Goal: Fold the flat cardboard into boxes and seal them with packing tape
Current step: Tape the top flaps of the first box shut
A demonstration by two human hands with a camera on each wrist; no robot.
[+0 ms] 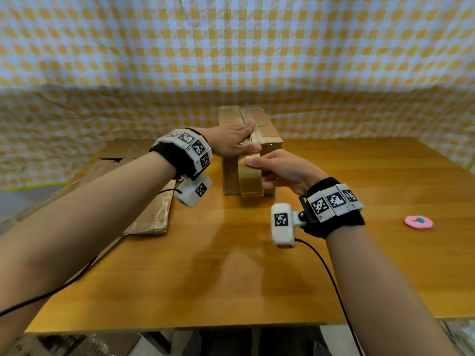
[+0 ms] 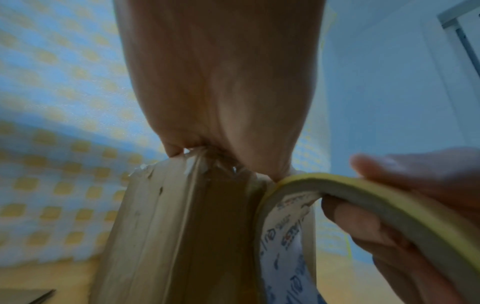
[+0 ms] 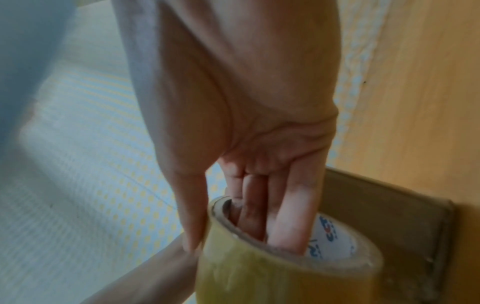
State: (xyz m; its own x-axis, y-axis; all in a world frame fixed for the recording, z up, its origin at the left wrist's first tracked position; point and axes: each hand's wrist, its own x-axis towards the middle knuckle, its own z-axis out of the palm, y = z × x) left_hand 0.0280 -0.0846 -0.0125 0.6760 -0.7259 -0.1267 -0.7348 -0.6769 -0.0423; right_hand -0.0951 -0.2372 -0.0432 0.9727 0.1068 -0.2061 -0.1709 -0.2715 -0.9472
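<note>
Holding the box point(image 1: 250, 140) down, the left hand point(image 1: 231, 142) lies flat on its top with straight fingers, right at the near top edge where tape already runs along the middle seam. The box stands near the far edge of the tabletop point(image 1: 205, 265), about halfway along it. The right hand point(image 1: 280, 170) has its fingers point(image 3: 288, 216) pushed inside the tape roll point(image 1: 250, 176) and its thumb on the outside, so it grips the roll tight against the near side of the box.

What could go wrong? I think the tape could tear crooked or stick to itself if the roll is pulled sideways. The box could slide toward the far edge if the flat hand lets up. The tape could also wrinkle and leave a gap at the corner if nobody rubs it down.

More flat cardboard point(image 1: 144, 201) waits at the left edge of the tabletop. A small pink thing point(image 1: 418, 222) lies near the right edge.
</note>
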